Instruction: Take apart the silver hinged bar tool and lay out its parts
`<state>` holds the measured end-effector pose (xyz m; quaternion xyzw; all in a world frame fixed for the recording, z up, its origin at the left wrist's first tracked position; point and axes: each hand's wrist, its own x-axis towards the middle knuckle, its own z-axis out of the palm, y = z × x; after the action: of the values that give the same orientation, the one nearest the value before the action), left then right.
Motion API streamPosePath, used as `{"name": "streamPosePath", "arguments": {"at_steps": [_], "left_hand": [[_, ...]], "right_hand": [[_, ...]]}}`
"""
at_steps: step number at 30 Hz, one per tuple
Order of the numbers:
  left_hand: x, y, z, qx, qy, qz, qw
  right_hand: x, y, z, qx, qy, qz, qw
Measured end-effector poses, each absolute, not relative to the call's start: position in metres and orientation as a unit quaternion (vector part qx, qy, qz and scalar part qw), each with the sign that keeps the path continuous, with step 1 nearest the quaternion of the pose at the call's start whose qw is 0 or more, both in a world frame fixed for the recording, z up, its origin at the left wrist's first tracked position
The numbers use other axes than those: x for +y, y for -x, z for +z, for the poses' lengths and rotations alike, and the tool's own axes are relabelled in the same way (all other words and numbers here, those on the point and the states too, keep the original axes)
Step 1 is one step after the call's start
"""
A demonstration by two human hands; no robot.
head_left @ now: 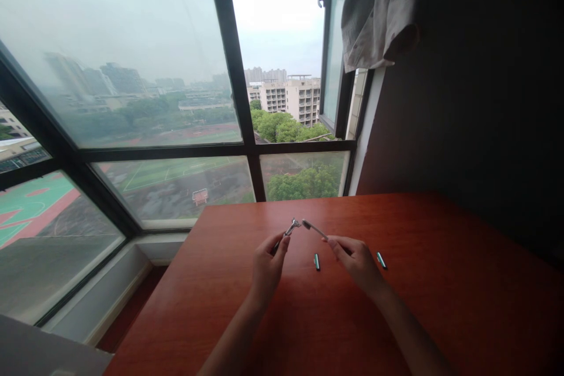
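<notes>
Above the table, my left hand (pixel 268 263) is closed round a razor handle (pixel 291 227), its silvery head pointing up and to the right. A slim toothbrush (pixel 316 230) with dark bristles is pinched in my right hand (pixel 355 261). Its bristle end comes close to the razor's head; I cannot tell whether they touch. On the tabletop between my hands lies a small green-and-black piece (pixel 316 262) that looks like a razor cartridge. A similar green-and-black piece (pixel 381 260) rests to the right of my right hand.
The reddish-brown wooden table (pixel 282 329) reaches to the window, whose dark frame (pixel 167 154) stands beyond its far edge. One window sash (pixel 333 41) is swung open at the upper right. A grey garment (pixel 374 17) hangs there, beside a dark wall (pixel 467 106).
</notes>
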<state>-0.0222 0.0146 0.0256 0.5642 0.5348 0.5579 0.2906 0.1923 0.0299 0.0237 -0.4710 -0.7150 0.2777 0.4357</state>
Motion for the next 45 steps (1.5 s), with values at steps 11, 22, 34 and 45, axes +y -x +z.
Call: {"name": "streamPosePath", "arguments": {"at_steps": [11, 22, 34, 45], "left_hand": [[0.014, 0.0229, 0.0253, 0.524, -0.615, 0.536, 0.244], [0.0149, 0.0244, 0.025, 0.527, -0.636, 0.523, 0.21], [0.015, 0.0239, 0.025, 0.547, -0.605, 0.528, 0.238], [0.0158, 0.0225, 0.0187, 0.537, -0.593, 0.526, 0.289]], "right_hand": [[0.0294, -0.1917, 0.0238, -0.72, 0.462, 0.252, 0.452], [0.0316, -0.1938, 0.0237, -0.733, 0.453, 0.239, 0.447], [0.0315, -0.194, 0.023, -0.743, 0.452, 0.221, 0.442], [0.0334, -0.1941, 0.0184, -0.73, 0.465, 0.216, 0.452]]}}
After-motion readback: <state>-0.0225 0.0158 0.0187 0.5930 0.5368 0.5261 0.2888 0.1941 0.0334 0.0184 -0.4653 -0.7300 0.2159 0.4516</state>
